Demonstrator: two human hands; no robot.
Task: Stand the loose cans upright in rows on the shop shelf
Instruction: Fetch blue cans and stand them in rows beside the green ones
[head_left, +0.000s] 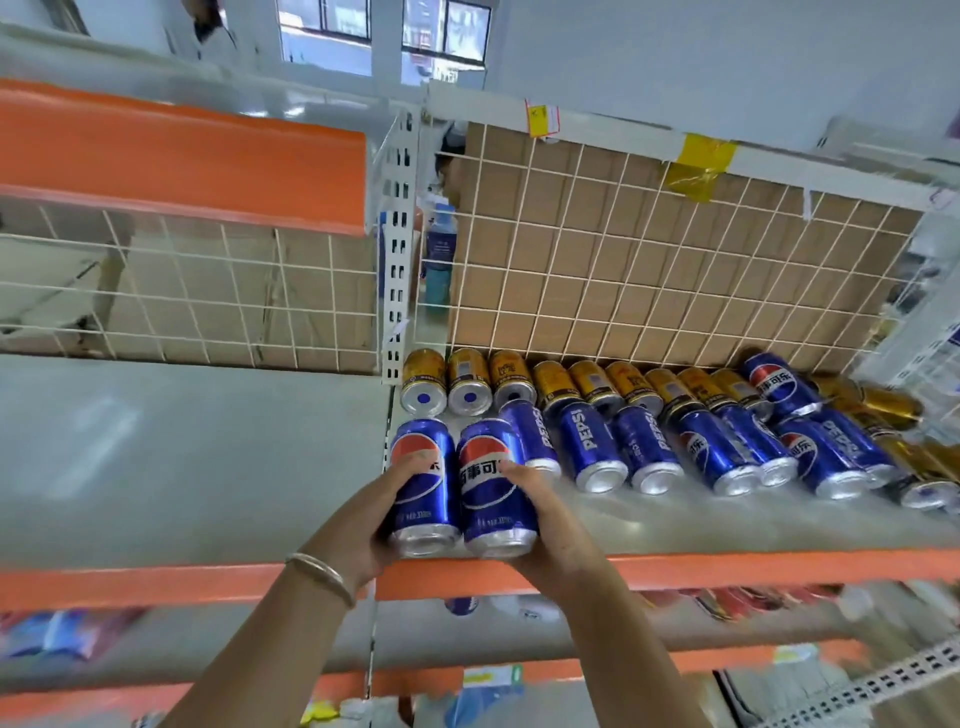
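Note:
Two blue Pepsi cans stand side by side at the front left of the grey shelf (675, 525). My left hand (382, 514) grips the left can (423, 467) and my right hand (545, 519) grips the right can (491, 478). Behind them runs a row of several blue Pepsi cans (592, 447), and behind that a row of several gold cans (470, 382) along the wire back. At the far right one blue can (779, 382) sits among the gold ones, and further gold cans (891, 405) lie loosely there.
A white slotted upright (397, 260) borders the shelf's left end. A wire grid (649, 260) backed by cardboard closes the rear. An orange strip (727, 569) edges the shelf front. A bare grey shelf (182, 457) lies to the left. Lower shelves hold blurred packets.

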